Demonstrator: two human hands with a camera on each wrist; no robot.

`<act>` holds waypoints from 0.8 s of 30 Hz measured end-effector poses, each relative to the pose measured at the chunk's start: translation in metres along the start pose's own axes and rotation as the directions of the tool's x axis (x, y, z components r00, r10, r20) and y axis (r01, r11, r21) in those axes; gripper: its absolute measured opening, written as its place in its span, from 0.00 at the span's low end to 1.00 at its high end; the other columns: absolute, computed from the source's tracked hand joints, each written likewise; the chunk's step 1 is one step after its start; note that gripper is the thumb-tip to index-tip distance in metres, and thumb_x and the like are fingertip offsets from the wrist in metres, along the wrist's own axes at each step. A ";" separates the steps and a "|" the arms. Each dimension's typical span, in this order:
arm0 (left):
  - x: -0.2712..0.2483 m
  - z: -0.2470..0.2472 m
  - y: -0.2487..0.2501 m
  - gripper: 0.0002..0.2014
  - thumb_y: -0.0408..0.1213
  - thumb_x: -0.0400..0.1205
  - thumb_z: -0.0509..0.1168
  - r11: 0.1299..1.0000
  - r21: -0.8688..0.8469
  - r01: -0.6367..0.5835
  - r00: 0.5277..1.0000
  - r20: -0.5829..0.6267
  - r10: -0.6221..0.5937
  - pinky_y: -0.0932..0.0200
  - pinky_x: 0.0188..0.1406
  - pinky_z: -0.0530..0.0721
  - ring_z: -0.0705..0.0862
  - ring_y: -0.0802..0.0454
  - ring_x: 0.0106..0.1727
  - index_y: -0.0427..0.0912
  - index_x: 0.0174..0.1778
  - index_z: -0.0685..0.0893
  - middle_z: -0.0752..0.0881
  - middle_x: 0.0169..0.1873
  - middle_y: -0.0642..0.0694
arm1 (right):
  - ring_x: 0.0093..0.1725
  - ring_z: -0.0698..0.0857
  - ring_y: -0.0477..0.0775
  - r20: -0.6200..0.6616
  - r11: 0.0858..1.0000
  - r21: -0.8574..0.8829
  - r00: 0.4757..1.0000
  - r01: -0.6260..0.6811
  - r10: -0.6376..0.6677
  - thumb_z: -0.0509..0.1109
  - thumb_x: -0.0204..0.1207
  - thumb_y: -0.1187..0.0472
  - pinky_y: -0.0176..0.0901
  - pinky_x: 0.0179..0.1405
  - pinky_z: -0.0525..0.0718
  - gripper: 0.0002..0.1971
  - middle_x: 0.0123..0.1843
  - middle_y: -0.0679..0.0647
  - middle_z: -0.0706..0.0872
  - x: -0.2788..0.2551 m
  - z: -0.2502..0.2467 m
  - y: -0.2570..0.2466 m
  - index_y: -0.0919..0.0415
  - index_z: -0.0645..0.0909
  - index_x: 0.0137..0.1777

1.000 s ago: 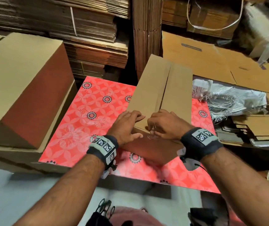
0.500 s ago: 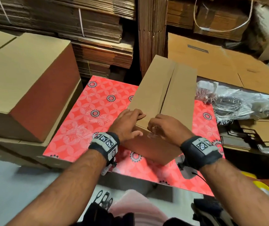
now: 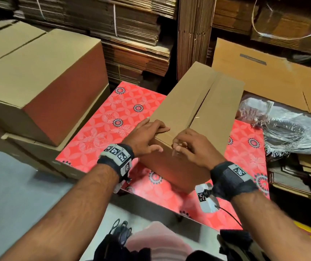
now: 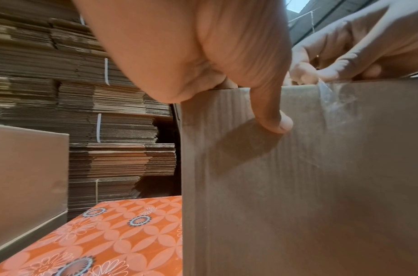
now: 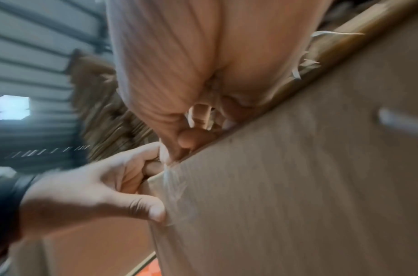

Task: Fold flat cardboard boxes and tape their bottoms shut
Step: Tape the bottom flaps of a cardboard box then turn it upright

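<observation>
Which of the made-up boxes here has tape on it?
The box on the red patterned table, under both hands: clear tape runs over its near edge. The big box at left shows none.

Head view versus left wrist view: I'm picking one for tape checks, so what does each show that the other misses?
Only the head view shows the brown cardboard box's top seam, the crumpled silver plastic sheet and both wristbands. Only the left wrist view shows the clear tape strip wrinkled down the box side, with the left thumb pressing beside it. Both show the left hand, right hand, and red floral tabletop.
</observation>
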State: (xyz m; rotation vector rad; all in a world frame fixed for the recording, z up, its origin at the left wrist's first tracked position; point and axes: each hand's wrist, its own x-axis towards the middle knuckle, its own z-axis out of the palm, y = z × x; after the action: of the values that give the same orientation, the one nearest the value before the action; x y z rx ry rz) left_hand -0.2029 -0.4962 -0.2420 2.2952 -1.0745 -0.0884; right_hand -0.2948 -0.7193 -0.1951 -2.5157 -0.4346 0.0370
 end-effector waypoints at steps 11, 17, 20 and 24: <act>0.000 0.000 0.006 0.34 0.46 0.71 0.82 0.998 -0.016 0.064 0.998 0.006 -0.063 0.46 0.88 0.45 0.74 0.58 0.79 0.44 0.67 0.70 0.81 0.74 0.60 | 0.46 0.85 0.58 0.056 0.965 -0.260 0.998 0.031 -0.018 0.78 0.73 0.57 0.48 0.46 0.82 0.06 0.46 0.47 0.78 0.003 -0.007 -0.015 0.55 0.85 0.48; -0.001 0.000 0.017 0.33 0.43 0.71 0.82 0.994 0.030 0.106 0.994 -0.008 -0.106 0.45 0.86 0.41 0.73 0.57 0.80 0.43 0.66 0.71 0.80 0.75 0.59 | 0.41 0.85 0.63 0.007 0.956 -0.286 0.998 0.060 -0.061 0.78 0.75 0.64 0.42 0.42 0.76 0.05 0.59 0.59 0.80 0.004 0.007 -0.014 0.60 0.86 0.49; -0.004 0.001 0.017 0.33 0.42 0.73 0.81 0.993 0.038 0.111 0.994 -0.012 -0.110 0.47 0.86 0.36 0.72 0.58 0.81 0.43 0.67 0.70 0.78 0.76 0.60 | 0.47 0.82 0.51 -0.057 0.999 -0.024 0.998 0.023 -0.024 0.72 0.80 0.59 0.39 0.49 0.77 0.01 0.58 0.58 0.78 -0.007 0.005 0.000 0.55 0.84 0.49; -0.003 0.001 0.018 0.32 0.42 0.74 0.81 0.995 0.021 0.098 0.995 0.002 -0.098 0.45 0.85 0.34 0.67 0.57 0.84 0.43 0.67 0.68 0.75 0.79 0.59 | 0.43 0.87 0.53 -0.082 0.766 0.621 0.959 -0.165 0.272 0.69 0.88 0.56 0.46 0.45 0.83 0.07 0.52 0.65 0.85 -0.039 -0.005 0.009 0.60 0.79 0.51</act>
State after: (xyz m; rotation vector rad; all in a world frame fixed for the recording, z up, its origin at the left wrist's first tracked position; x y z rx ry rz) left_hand -0.2176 -0.5031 -0.2333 2.3670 -0.9676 -0.1198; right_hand -0.3287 -0.7413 -0.1981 -1.8878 -0.0320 0.0470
